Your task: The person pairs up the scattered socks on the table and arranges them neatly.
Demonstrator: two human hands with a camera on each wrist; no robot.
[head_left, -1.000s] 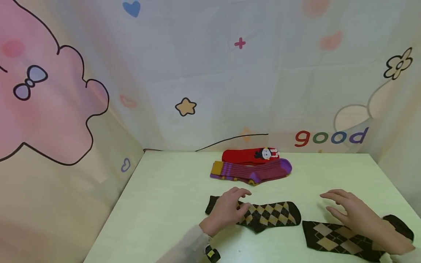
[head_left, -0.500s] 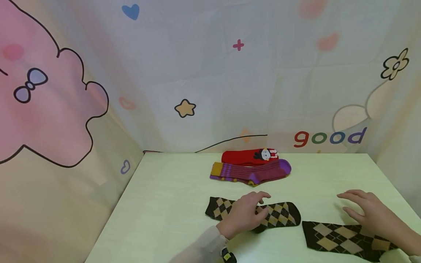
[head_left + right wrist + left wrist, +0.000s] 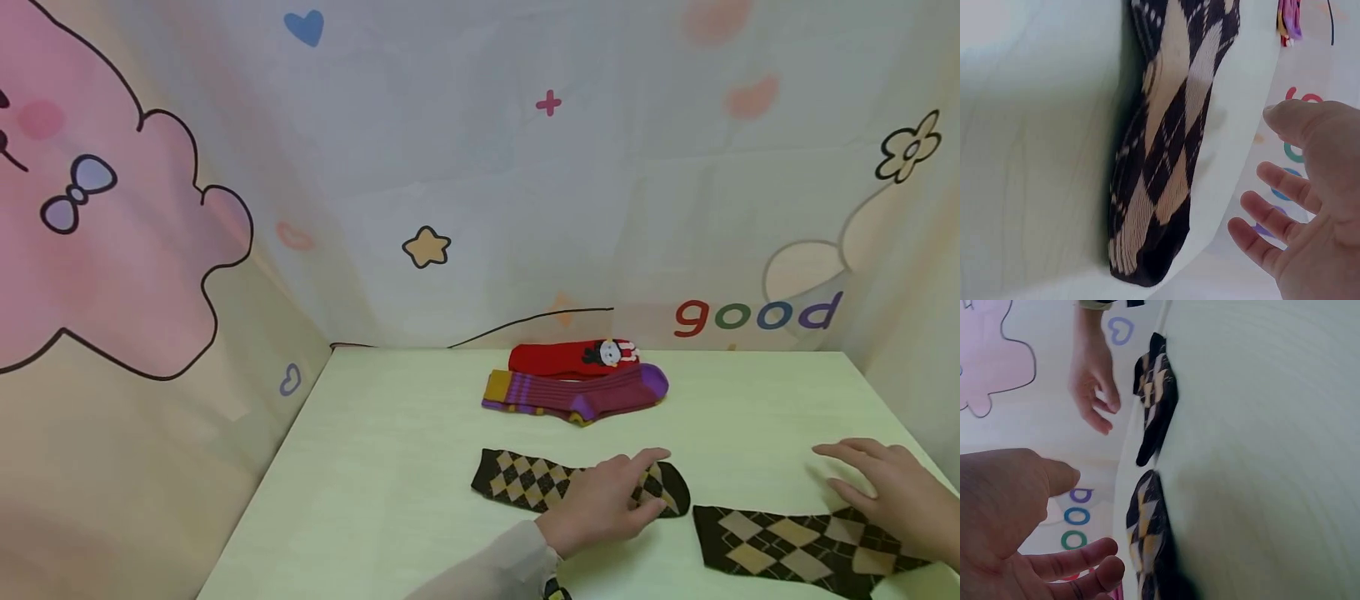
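A black, tan and grey argyle sock (image 3: 521, 481) lies flat across the middle of the table. My left hand (image 3: 600, 504) hovers over its toe half with loosely bent fingers and covers part of it. To the right lies a second argyle sock (image 3: 791, 542), with larger diamonds. Above that one is my right hand (image 3: 900, 496), relaxed and holding nothing. In the right wrist view, this sock (image 3: 1169, 137) lies apart from my spread fingers (image 3: 1275, 215). The left wrist view has my left thumb and fingers (image 3: 1082, 556) beside a sock (image 3: 1147, 528), with nothing in their grasp.
Toward the back of the pale green table (image 3: 375, 467) lie maroon and purple socks (image 3: 547, 392) with mustard cuffs. Just behind them is a red sock (image 3: 551, 358) with a cartoon figure. A printed cloth (image 3: 487, 167) hangs along the back and sides.
My left hand has slid rightward above the middle sock, from near its cuff to its toe half. My right hand has also moved right over its sock. The socks stay in place.
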